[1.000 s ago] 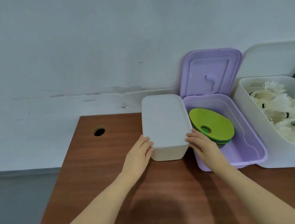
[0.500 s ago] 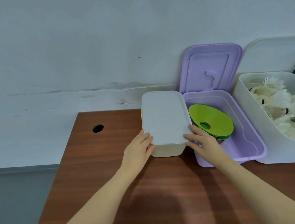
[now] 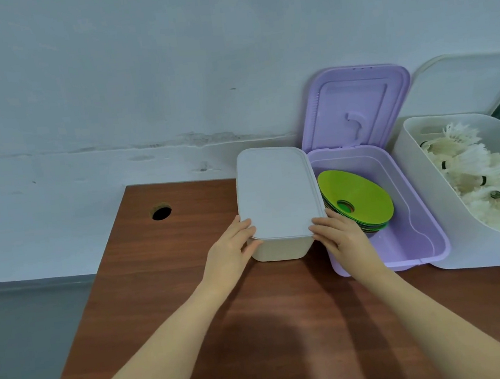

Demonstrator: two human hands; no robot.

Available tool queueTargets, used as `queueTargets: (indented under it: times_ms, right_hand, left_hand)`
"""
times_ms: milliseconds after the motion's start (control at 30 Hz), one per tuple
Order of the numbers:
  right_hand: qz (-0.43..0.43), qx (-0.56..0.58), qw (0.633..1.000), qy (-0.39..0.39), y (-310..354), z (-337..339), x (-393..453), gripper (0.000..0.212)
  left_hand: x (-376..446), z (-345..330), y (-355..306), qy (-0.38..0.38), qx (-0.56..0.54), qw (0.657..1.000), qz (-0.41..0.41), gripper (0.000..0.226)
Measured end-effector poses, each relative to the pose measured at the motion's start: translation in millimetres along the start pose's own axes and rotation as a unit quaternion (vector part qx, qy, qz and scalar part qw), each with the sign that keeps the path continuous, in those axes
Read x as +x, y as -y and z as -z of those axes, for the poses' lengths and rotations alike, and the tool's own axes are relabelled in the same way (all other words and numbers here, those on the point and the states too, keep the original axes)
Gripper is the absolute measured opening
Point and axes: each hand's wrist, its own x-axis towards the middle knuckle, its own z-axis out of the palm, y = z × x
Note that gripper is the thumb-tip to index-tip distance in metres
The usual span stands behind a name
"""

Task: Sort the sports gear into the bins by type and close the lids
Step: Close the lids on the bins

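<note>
On table (image 3: 167, 292) | left hand (image 3: 229, 254), right hand (image 3: 343, 238) | flat-fingered grip apparently pressing white bin lid (image 3: 275, 192) corners

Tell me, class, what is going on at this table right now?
A person has both hands at the near end of a closed white bin: the left hand and right hand touch the near corners of its lid. Beside it a purple bin stands open with its lid up, holding stacked green discs. Further right, an open white bin holds shuttlecocks. Two lids remain to be closed.
</note>
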Motion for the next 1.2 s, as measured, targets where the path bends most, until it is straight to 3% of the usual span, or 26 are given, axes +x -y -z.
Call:
queueTargets:
  times_ms: [333, 433, 633, 767, 900, 1067, 1200]
  right_hand:
    - [-0.015, -0.035, 0.999, -0.005, 5, 2, -1, 0.032]
    - [-0.015, -0.049, 0.999, 0.002, 9, 8, 1, 0.032]
    - [-0.059, -0.018, 0.998, 0.013, 10, 8, -3, 0.020]
    - [-0.076, -0.002, 0.997, 0.004, 17, 16, 3, 0.024]
    - [-0.082, -0.072, 0.994, 0.026, 17, 24, 28, 0.041]
    - [-0.170, -0.107, 0.970, 0.141, 5, 4, 57, 0.053]
    - [-0.181, -0.125, 0.971, 0.091, 4, -8, 57, 0.062]
  left_hand:
    - [1, -1, -1, 0.008, 0.045, 0.999, -0.004, 0.024]
    - [6, 5, -2, 0.022, 0.112, 0.992, -0.053, 0.020]
    - [16, 7, -10, 0.050, 0.167, 0.983, -0.062, 0.039]
    - [36, 4, -17, 0.062, 0.230, 0.968, -0.078, 0.046]
    - [58, -5, -24, 0.167, 0.271, 0.948, 0.003, 0.059]
    - [72, -14, -13, 0.217, 0.259, 0.938, 0.071, 0.071]
    - [72, -12, -10, 0.213, 0.273, 0.936, 0.062, 0.071]
